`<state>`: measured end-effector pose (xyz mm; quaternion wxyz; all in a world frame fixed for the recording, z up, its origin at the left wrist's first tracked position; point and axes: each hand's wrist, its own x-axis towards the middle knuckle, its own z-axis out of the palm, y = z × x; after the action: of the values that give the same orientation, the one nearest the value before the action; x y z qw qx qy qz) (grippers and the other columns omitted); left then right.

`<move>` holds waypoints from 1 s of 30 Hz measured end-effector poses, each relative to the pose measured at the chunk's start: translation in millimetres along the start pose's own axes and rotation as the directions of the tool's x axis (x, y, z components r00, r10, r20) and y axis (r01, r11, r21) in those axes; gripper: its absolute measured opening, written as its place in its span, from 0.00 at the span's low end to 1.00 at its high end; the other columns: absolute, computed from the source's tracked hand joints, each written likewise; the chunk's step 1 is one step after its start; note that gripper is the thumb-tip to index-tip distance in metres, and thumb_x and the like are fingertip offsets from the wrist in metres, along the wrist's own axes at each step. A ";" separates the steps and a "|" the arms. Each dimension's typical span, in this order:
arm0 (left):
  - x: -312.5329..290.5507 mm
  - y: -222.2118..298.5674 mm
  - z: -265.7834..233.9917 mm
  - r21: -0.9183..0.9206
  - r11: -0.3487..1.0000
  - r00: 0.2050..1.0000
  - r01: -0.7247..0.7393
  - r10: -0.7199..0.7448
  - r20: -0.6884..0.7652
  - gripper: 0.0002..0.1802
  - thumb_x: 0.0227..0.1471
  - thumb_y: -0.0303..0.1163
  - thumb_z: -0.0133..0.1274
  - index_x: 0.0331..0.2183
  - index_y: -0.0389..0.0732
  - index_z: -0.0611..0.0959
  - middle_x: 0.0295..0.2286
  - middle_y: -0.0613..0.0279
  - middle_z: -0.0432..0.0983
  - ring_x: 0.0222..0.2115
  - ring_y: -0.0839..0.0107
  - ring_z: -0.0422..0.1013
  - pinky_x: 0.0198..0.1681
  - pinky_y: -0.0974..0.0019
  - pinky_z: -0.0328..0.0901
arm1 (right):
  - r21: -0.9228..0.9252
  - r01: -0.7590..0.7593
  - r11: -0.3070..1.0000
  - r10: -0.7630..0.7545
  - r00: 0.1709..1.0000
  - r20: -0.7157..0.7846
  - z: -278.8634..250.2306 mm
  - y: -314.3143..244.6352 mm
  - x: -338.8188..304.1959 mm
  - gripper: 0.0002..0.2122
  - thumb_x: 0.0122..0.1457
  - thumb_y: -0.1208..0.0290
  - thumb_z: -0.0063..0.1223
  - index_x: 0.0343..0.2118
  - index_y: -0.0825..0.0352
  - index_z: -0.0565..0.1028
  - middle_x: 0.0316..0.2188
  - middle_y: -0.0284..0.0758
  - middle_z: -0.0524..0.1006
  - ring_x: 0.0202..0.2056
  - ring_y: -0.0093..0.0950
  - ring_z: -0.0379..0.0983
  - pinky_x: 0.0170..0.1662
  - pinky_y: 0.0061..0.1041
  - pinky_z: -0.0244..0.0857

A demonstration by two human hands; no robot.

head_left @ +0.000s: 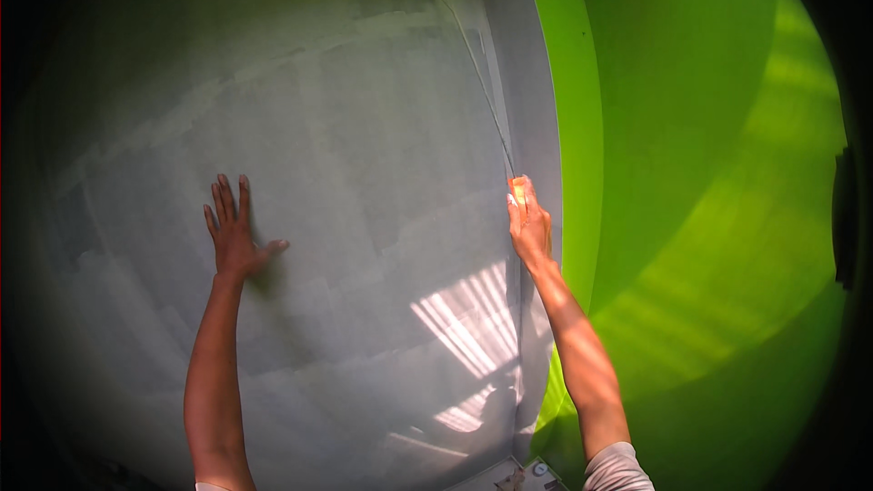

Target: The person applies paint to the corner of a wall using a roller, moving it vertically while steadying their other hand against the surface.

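My right hand point(533, 229) is closed round the orange handle of a paint roller point(476, 68). Its long thin wire frame runs up and slightly left from my fist. At the top, the pale roller sleeve lies level near the upper edge of the view, close to the corner strip. My left hand point(236, 241) is open, its fingers spread and pointing up, over the grey-white wall point(355, 182); its palm seems to rest on the surface. Uneven patches and streaks of paint show across this wall.
Right of the wall stands a pale grey vertical strip point(526, 82), then a bright green wall point(673, 127). Sunlight falls in striped patches on both walls. Low at the bottom lie pale, partly hidden items point(509, 475). A dark object point(844, 218) sits at the far right.
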<state>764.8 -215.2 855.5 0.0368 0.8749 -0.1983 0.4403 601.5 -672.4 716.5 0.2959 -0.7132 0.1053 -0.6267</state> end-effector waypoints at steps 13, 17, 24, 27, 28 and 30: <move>0.2 5.6 -2.1 0.016 1.000 1.000 0.004 -0.004 0.008 0.82 0.33 0.55 0.77 0.73 0.57 0.35 0.73 0.52 0.21 0.74 0.55 0.23 0.74 0.41 0.26 | -0.049 0.043 0.998 -0.043 0.999 0.003 -8.4 65.5 -74.0 0.25 0.68 0.68 0.54 0.66 0.66 0.65 0.49 0.53 0.81 0.47 0.52 0.79 0.48 0.40 0.74; 0.5 4.9 -3.8 0.010 1.000 1.000 -0.004 0.004 -0.007 0.82 0.33 0.55 0.77 0.73 0.57 0.36 0.73 0.52 0.21 0.74 0.55 0.23 0.74 0.41 0.26 | -0.077 0.116 0.990 -0.121 0.991 -0.059 -3.8 74.0 -93.6 0.26 0.67 0.72 0.57 0.66 0.68 0.66 0.49 0.55 0.80 0.48 0.53 0.80 0.48 0.39 0.74; 0.4 4.0 -4.4 0.013 1.000 1.000 0.007 -0.007 -0.002 0.82 0.32 0.55 0.77 0.73 0.58 0.36 0.73 0.52 0.21 0.74 0.55 0.23 0.74 0.41 0.26 | -0.040 0.024 0.999 -0.025 1.000 -0.012 -2.3 95.3 -140.7 0.25 0.67 0.72 0.56 0.66 0.68 0.65 0.50 0.52 0.80 0.48 0.51 0.80 0.48 0.41 0.74; 0.5 1.7 -2.3 0.007 1.000 1.000 0.002 -0.002 -0.009 0.82 0.32 0.55 0.77 0.73 0.58 0.36 0.73 0.52 0.21 0.74 0.55 0.23 0.74 0.41 0.27 | 0.035 0.068 0.997 -0.066 0.996 -0.058 -2.3 104.4 -162.7 0.25 0.65 0.74 0.57 0.65 0.69 0.67 0.49 0.52 0.80 0.48 0.50 0.79 0.49 0.40 0.74; -0.2 0.5 -2.3 0.008 1.000 1.000 -0.001 0.001 -0.012 0.82 0.32 0.55 0.77 0.73 0.58 0.36 0.73 0.52 0.22 0.74 0.55 0.23 0.74 0.41 0.27 | 0.017 0.043 0.999 -0.043 0.999 -0.016 -4.4 106.8 -168.7 0.26 0.64 0.76 0.57 0.65 0.69 0.66 0.50 0.54 0.79 0.48 0.51 0.79 0.50 0.40 0.73; -1.3 -2.5 -2.6 0.004 1.000 1.000 -0.005 0.005 -0.022 0.82 0.32 0.54 0.77 0.73 0.58 0.37 0.73 0.52 0.21 0.74 0.55 0.24 0.74 0.41 0.27 | 0.000 0.019 1.000 -0.019 0.999 0.026 -8.1 111.1 -180.3 0.27 0.63 0.78 0.57 0.66 0.70 0.65 0.51 0.55 0.78 0.48 0.52 0.79 0.51 0.39 0.73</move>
<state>763.1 -211.8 856.3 0.0361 0.8696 -0.1992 0.4503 583.6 -669.9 505.4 0.2914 -0.7224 0.0948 -0.6199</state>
